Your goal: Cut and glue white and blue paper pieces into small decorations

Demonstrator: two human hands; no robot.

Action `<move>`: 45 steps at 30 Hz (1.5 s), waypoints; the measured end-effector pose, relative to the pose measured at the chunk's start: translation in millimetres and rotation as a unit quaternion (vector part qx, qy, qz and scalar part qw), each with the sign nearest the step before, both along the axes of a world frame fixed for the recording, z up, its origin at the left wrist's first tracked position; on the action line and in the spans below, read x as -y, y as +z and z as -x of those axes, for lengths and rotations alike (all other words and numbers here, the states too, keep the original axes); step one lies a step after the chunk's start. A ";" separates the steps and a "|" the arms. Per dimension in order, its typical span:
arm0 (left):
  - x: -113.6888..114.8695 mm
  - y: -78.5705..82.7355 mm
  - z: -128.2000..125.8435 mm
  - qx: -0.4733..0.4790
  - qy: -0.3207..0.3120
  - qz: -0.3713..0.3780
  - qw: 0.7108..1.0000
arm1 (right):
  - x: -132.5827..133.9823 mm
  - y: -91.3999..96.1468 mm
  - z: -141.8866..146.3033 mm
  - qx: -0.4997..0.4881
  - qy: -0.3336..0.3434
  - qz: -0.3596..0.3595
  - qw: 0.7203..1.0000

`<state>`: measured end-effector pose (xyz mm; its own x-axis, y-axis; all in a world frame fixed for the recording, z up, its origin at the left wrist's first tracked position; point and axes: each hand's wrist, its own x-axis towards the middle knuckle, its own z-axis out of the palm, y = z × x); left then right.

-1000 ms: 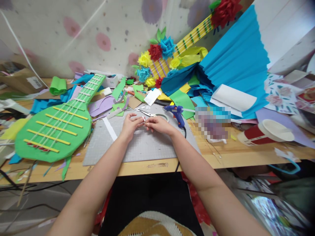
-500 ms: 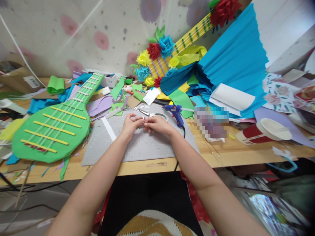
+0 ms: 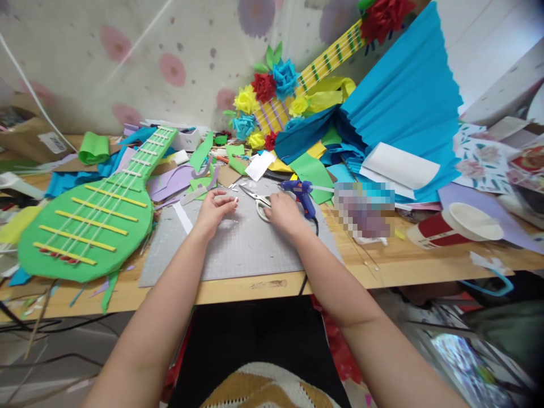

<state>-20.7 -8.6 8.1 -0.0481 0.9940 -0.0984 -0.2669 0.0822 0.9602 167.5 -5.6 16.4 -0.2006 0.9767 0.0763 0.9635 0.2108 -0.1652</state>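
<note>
My left hand (image 3: 213,211) hovers over the grey cutting mat (image 3: 238,249), its fingers pinched on a small white paper piece (image 3: 235,200). My right hand (image 3: 284,213) lies further right on the mat, fingers closed on the white handles of the scissors (image 3: 257,198), whose blades point up and left. A roll of tape sits partly hidden under the right hand. The blue glue gun (image 3: 302,194) lies just right of that hand.
A green paper guitar (image 3: 91,218) lies at the left. Paper scraps, a white strip (image 3: 182,216), a blue pleated fan (image 3: 399,107), a flowered yellow guitar (image 3: 293,85) and a tipped red paper cup (image 3: 454,226) crowd the wooden table (image 3: 408,260).
The hands have come apart. My right hand moved right and up onto the scissors; my left hand kept the small white piece and drifted slightly left.
</note>
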 end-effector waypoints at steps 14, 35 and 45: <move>-1.8 -4.2 3.8 -0.030 -0.016 -0.085 0.996 | 4.2 -3.7 11.9 -0.216 0.141 -0.047 0.965; 4.9 -6.5 5.6 -0.115 -0.017 -0.129 0.985 | 9.1 -5.0 11.9 -0.139 0.196 -0.069 0.968; 5.4 -5.3 4.9 -0.117 -0.008 -0.124 0.985 | 11.7 -1.9 13.1 -0.121 0.189 -0.044 0.974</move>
<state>-25.6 -14.0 2.8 -0.0253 0.9870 0.1587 -0.0359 -0.1596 0.9865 154.5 -17.3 14.5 -0.5094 0.8245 0.2466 0.7498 0.5658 -0.3430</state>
